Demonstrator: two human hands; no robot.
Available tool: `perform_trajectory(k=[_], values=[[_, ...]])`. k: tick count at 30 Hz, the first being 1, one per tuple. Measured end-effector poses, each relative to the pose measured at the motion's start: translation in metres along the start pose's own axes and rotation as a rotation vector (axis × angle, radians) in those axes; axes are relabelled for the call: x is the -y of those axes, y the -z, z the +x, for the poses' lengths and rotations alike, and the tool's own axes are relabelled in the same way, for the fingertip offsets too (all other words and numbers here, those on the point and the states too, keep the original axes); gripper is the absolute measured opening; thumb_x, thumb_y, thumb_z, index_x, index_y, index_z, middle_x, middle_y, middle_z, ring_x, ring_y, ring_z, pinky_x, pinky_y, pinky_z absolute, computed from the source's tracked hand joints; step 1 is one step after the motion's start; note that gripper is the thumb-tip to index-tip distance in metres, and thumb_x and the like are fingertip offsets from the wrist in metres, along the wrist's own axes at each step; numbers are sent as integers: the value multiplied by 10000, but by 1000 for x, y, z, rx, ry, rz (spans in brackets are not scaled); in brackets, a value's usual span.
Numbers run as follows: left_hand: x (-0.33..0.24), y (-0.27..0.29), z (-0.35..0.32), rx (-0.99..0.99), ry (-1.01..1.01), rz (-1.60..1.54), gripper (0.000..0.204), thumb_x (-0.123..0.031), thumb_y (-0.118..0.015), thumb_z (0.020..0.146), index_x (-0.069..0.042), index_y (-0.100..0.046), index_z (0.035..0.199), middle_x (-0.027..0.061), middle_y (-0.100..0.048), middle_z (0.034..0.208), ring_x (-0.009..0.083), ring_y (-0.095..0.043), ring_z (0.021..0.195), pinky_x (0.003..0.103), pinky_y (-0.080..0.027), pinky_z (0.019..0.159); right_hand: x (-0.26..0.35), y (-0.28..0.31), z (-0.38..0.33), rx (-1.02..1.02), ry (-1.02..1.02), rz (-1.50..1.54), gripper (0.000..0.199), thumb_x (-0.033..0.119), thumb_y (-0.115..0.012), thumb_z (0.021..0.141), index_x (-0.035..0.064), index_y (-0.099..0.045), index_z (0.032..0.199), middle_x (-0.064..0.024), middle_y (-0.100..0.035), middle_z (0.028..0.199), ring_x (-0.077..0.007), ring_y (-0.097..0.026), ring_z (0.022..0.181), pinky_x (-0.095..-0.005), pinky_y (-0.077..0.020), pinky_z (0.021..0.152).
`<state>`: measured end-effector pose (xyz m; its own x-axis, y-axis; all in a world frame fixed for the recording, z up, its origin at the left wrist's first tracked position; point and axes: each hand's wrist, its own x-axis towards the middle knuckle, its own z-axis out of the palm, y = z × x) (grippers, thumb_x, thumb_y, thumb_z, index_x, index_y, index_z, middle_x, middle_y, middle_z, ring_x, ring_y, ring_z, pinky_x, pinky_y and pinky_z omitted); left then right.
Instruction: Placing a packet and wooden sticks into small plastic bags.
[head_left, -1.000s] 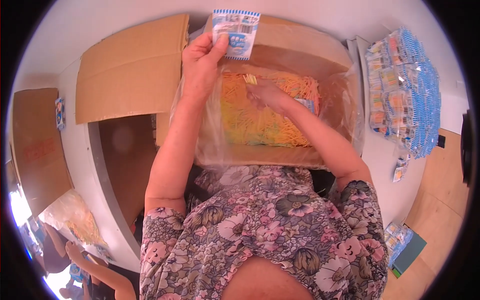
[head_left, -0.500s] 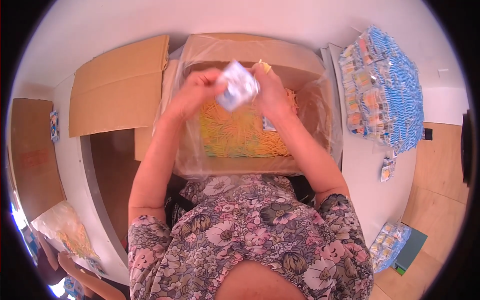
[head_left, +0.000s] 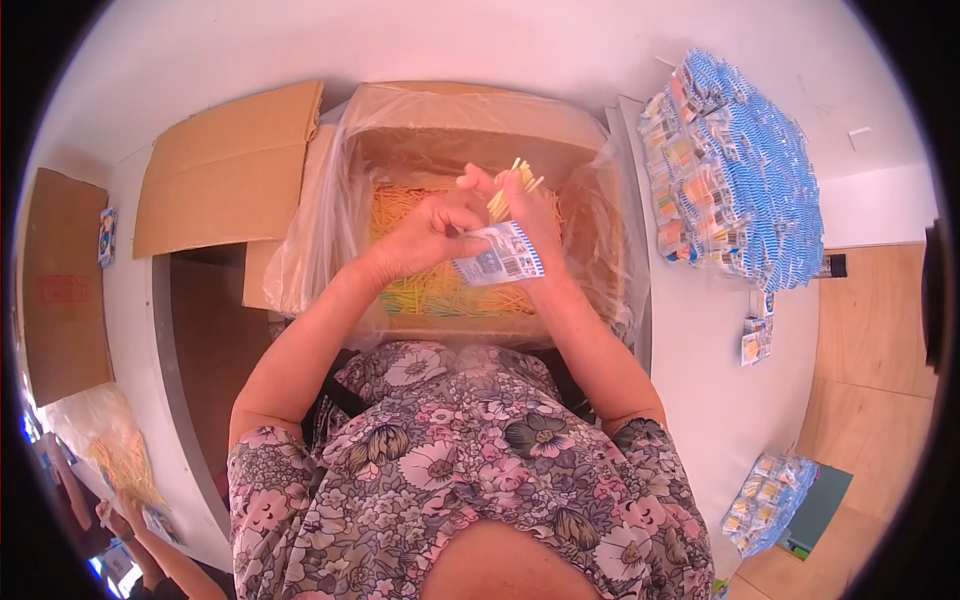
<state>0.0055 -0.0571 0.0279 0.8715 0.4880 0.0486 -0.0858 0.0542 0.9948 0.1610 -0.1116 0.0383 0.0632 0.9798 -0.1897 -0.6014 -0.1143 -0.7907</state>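
Observation:
My left hand (head_left: 432,232) pinches a small flat packet (head_left: 500,257) by its edge. The packet is clear and printed, with a blue-striped border. In my closed right hand (head_left: 532,218) is a bundle of thin pale-yellow sticks (head_left: 503,200), their ends poking out above the fingers. The packet overlaps the right wrist and palm; whether the right fingers touch it I cannot tell. Below both hands stands a cardboard box (head_left: 470,328) lined with clear plastic film. Loose thin sticks (head_left: 415,298) in yellow, orange and green cover its bottom, partly hidden by the hands.
On the white table to the right rises a tall stack of filled blue-striped packets (head_left: 735,175), with a few loose packets (head_left: 757,342) nearer me. Another packet bundle (head_left: 768,503) lies lower right. A cardboard flap (head_left: 230,170) extends at left. Another person's arms (head_left: 160,545) work at lower left.
The packet has turned and dropped lower, from between the hands to in front of my right wrist. The yellow sticks now show more fully. The whole view has shifted slightly.

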Motion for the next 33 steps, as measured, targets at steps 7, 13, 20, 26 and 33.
perform_trajectory(k=[7, 13, 20, 26, 33], values=[[0, -26, 10, -73, 77, -218, 90, -54, -649, 803, -9, -675, 877, 13, -602, 940, 94, -551, 905, 265, -443, 808, -5, 30, -4, 188, 138, -211, 403, 205, -499, 946, 41, -395, 1299, -15, -565, 804, -75, -531, 743, -221, -444, 652], [6, -45, 13, -90, 54, -139, 90, -24, -649, 786, 8, -681, 862, 26, -640, 804, 93, -583, 782, 258, -474, 729, -3, 36, -23, 51, 115, -415, 502, 196, -562, 903, 57, -301, 1308, -19, -491, 965, -69, -495, 791, -216, -412, 713], [15, -46, 17, -104, -115, 133, 79, -2, -648, 781, 15, -658, 858, 41, -634, 816, 103, -581, 792, 266, -469, 717, 26, 39, -18, 46, 519, -1054, 204, 200, -655, 799, 44, -591, 913, -42, -550, 754, -145, -536, 650, -279, -434, 616], [18, -48, 20, -184, -136, 91, 64, -3, -651, 778, 26, -654, 834, 48, -630, 793, 118, -582, 754, 268, -474, 694, 36, 34, -16, -182, 582, -1201, 192, 186, -645, 802, 27, -557, 741, -55, -540, 638, -143, -515, 568, -296, -419, 544], [26, -29, 22, -324, -42, -69, 72, 12, -666, 773, 7, -685, 842, 24, -641, 803, 73, -581, 740, 233, -479, 700, 77, 66, -43, -200, 74, -499, 201, 143, -615, 857, 71, -534, 688, 35, -508, 612, -45, -480, 533, -207, -372, 485]])
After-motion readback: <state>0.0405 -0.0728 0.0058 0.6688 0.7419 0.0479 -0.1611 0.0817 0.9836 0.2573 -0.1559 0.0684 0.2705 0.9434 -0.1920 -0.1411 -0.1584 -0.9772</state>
